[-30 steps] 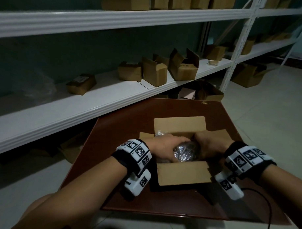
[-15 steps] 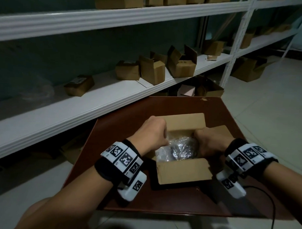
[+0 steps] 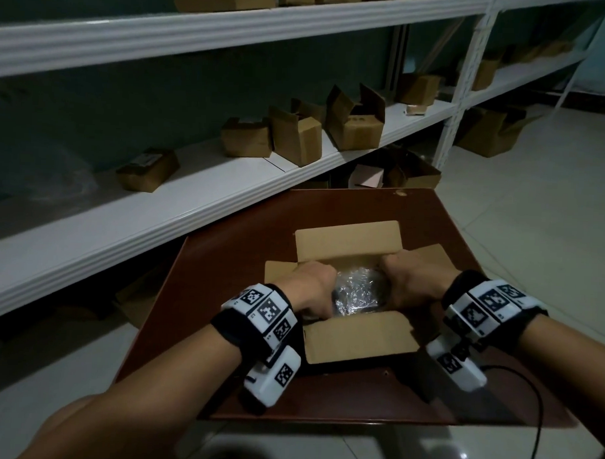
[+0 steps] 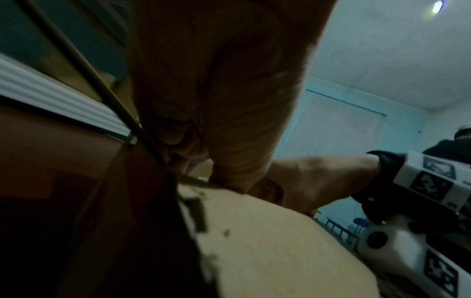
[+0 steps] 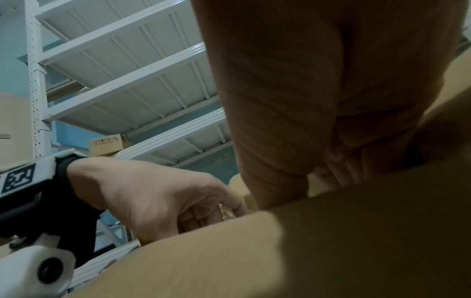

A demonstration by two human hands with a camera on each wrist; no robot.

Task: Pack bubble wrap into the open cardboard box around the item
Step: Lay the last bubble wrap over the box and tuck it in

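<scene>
An open cardboard box point(image 3: 359, 337) stands on a dark brown table point(image 3: 245, 261) with its flaps spread out. Inside lies a shiny bundle of bubble wrap point(image 3: 357, 293); the item itself is hidden. My left hand point(image 3: 314, 291) reaches into the box at the wrap's left end. In the right wrist view its fingers point(image 5: 198, 215) are curled against a sliver of wrap point(image 5: 225, 213). My right hand point(image 3: 407, 281) curls down over the wrap's right end, its fingertips hidden behind the near flap point(image 5: 305, 252).
White shelving point(image 3: 157, 231) runs along the left and back, close to the table, with several small cardboard boxes point(image 3: 297, 140) on it. More boxes point(image 3: 413, 171) sit under the shelf. Tiled floor point(image 3: 535, 203) lies to the right. A black cable point(image 3: 535, 409) trails from my right wrist.
My left hand lifted off the wrap toward the box's far left corner, then came back down onto the wrap's left end. The right hand stayed at the right end.
</scene>
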